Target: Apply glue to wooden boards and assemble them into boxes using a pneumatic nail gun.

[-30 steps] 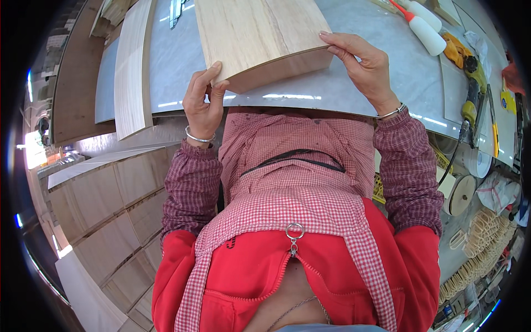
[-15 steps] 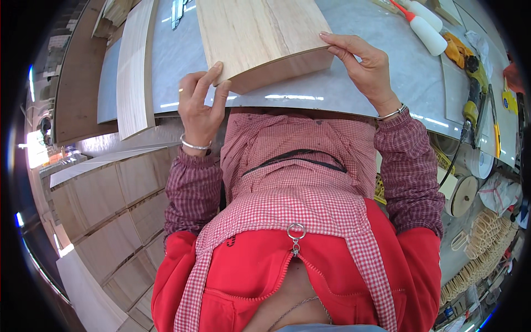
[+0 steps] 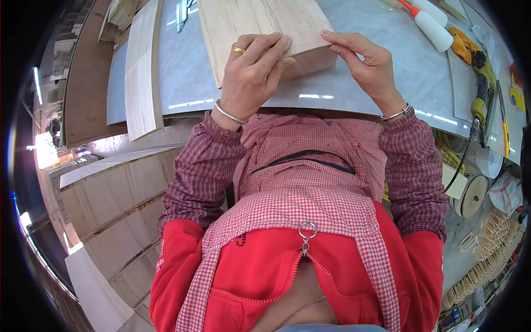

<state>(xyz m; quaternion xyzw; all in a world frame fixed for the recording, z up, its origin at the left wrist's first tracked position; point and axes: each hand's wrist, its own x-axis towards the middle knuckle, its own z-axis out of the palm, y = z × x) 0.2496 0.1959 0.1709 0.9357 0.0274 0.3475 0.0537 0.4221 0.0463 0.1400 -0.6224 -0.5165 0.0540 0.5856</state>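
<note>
A pale wooden box [image 3: 238, 19] lies on the grey-blue worktop, its broad top face up and a narrow side board turned toward me. My left hand [image 3: 251, 72], with a gold ring, holds the middle of its near edge; the fingers lie on top and the thumb goes over the front side. At the near right corner, my right hand [image 3: 369, 63] pinches the edge between thumb and fingers. The far part of the box runs out of view, and my left hand hides some of the near edge.
Left of the box lies a long pale board [image 3: 142, 69], overhanging the worktop edge. Small metal strips [image 3: 181, 15] lie beyond it. White squeeze bottles [image 3: 433, 30], an orange cloth [image 3: 462, 45] and a yellow-green power tool [image 3: 483, 88] are at right. Stacked wooden boxes [image 3: 110, 199] stand lower left.
My left hand has moved right along the near edge, from the left corner to the middle. My right hand keeps its pinch on the right corner.
</note>
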